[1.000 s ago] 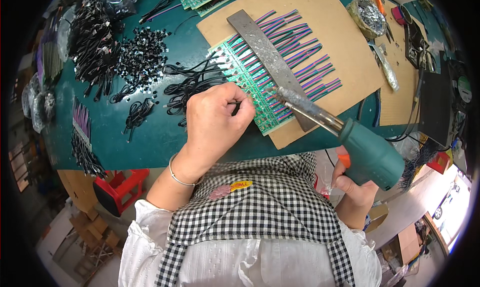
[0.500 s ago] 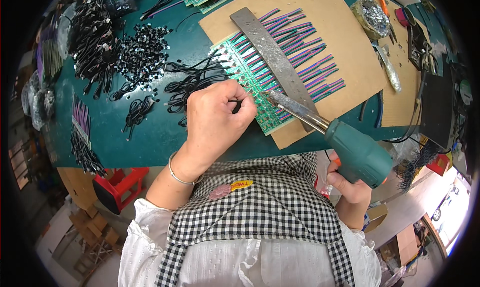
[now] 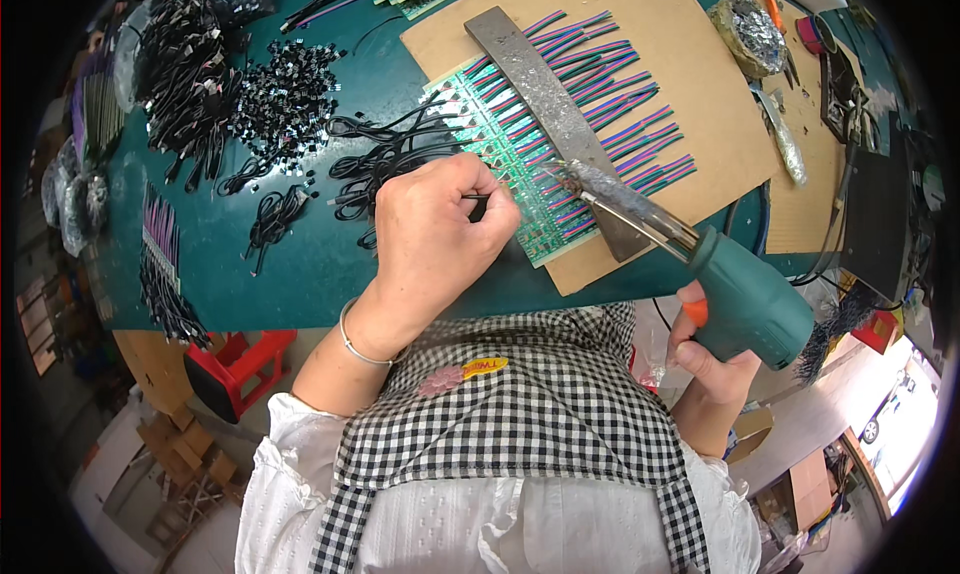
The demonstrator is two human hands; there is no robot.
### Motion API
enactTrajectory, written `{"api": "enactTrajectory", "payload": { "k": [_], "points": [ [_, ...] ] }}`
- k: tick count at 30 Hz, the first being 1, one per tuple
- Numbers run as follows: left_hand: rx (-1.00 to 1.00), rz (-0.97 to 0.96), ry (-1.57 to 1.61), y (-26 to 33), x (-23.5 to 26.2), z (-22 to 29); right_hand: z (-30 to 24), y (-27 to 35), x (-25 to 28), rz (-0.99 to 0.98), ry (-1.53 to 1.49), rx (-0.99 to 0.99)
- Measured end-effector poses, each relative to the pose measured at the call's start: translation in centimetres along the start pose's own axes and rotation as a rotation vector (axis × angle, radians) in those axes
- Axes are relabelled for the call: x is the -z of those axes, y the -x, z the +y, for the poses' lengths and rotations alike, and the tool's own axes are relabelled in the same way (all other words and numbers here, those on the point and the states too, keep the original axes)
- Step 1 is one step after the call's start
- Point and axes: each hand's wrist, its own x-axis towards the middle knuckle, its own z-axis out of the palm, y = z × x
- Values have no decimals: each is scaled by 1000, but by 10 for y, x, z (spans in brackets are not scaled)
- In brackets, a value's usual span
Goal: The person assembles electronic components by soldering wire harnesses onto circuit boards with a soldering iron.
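My left hand (image 3: 432, 242) is closed in a pinch at the near left edge of a green circuit board panel (image 3: 545, 236). A short dark stretch of black cable shows inside the curl of its fingers; the fingertips hide its end. Gripped in my right hand (image 3: 718, 376) is a green soldering gun (image 3: 755, 299) with an orange trigger, its metal tip over the panel beside a grey metal bar (image 3: 545, 89). That bar lies across multicoloured wires (image 3: 610, 74) running off the panel's right side. Black cables (image 3: 385, 154) are joined along the panel's left edge.
Brown cardboard (image 3: 690, 94) lies under the panel on the green table (image 3: 280, 299). Left are a heap of small black connectors (image 3: 285, 104) and bundled black cables (image 3: 185, 84). Back right stand a foil-wrapped dish (image 3: 748, 36) and a foil-wrapped knife-like tool (image 3: 785, 144).
My right hand has drawn the soldering gun to the right, so its tip sits farther from my left fingers. My left hand stays almost in place, still pinched.
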Motion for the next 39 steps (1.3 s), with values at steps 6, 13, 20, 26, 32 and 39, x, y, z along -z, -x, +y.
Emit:
{"api": "enactTrajectory", "payload": {
  "k": [6, 13, 20, 26, 32, 39],
  "points": [
    [-12, 4, -17, 1, 0, 0, 8, 1, 9, -50, 25, 60],
    [-15, -14, 26, 4, 5, 3, 12, 5, 18, -138, 118, 146],
    [54, -53, 39, 11, 1, 2, 11, 9, 21, -166, 174, 129],
    [2, -30, -12, 15, -4, 4, 11, 12, 23, -197, 234, 71],
    [-37, -26, -37, 15, -5, 3, 13, 12, 24, -238, 274, 89],
    [-42, -2, 69, 11, -7, 3, 15, 10, 22, -211, 273, 70]
  ]
}}
